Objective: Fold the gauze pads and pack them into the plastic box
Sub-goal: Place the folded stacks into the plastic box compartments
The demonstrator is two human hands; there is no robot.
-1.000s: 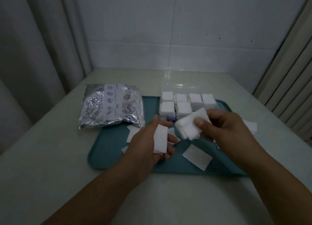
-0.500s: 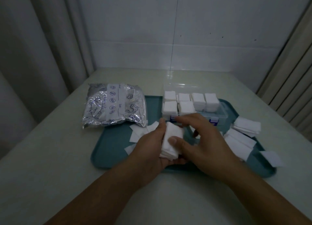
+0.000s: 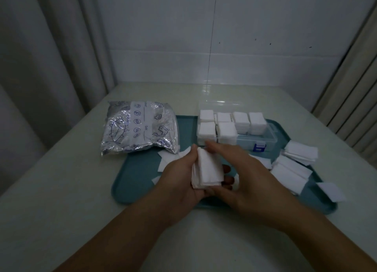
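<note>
Filling pale table point(image 3: 67, 200), teal tray point(image 3: 132, 182), grey curtains point(image 3: 40, 67)

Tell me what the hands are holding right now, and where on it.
A stack of folded gauze pads: the left hand grips its left side; the right hand holds its top and bottom edges.

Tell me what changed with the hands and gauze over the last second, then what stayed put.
The right hand brought its loosely held gauze pad left to the left hand and added it there; the left hand now grips one thicker folded gauze stack, the right hand's fingers around it. The plastic box, the foil bag and the loose pads on the tray stayed as they were.
</note>
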